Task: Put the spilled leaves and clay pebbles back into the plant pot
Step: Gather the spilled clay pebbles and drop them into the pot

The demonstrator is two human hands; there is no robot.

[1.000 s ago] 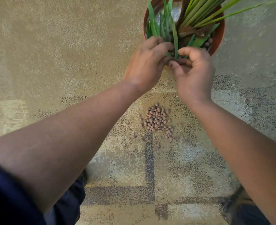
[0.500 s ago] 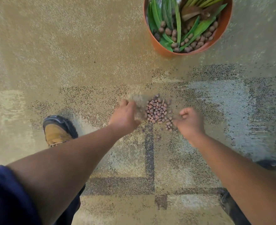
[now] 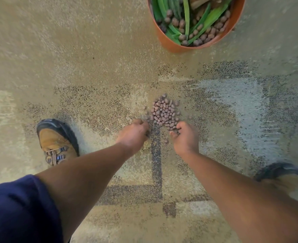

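Clay pebbles [image 3: 165, 114], spilled in a loose heap on the patterned carpet [image 3: 92, 58], straight ahead between the person's feet. Nearest: dark blue sleeve [image 3: 18, 207] on the left arm, tan lace-up shoe [image 3: 56, 142] to the left, second shoe [image 3: 279, 172] blurred at right. Both forearms reach down to the near edge of the heap. Left hand [image 3: 133, 135] at the heap's left corner, fingers curled in against the pebbles; right hand [image 3: 185, 136] at the right corner, fingers curled round a few pebbles. Pebbles look small, rounded, light and hard; likely to roll and scatter, so better scooped from both sides with cupped hands than pinched singly. Well beyond the heap, the orange plant pot [image 3: 171, 44] stands upright, green leaves [image 3: 206, 16] and more pebbles inside. No loose leaves visible on the carpet.
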